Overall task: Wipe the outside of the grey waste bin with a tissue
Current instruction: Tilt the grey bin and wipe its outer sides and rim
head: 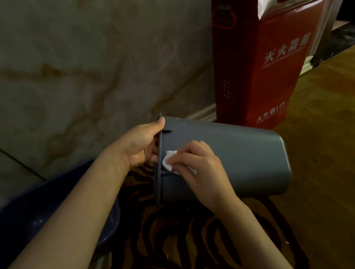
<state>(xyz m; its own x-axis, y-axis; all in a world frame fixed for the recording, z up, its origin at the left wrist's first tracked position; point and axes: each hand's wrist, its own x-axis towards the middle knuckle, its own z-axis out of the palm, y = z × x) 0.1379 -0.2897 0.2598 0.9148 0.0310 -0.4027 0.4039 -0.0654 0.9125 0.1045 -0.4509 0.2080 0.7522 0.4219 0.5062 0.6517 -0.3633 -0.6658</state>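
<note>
We are seeing the grey waste bin (241, 160) as smooth moulded plastic with a matt, faintly satin finish, and a few water droplets are beading on it just beyond the left hand (138, 146), which is gripping its thin plastic rim. Under the fingers of the right hand (200, 171), a white tissue (169, 163) is looking like soft, crumpled paper. Behind the held bin, the red fire extinguisher box (269, 57) is showing glossy painted metal that is catching reflections. The wall (64, 65) past the left hand is looking like polished veined marble, and the floor (338, 138) beyond the right hand is shining smooth.
</note>
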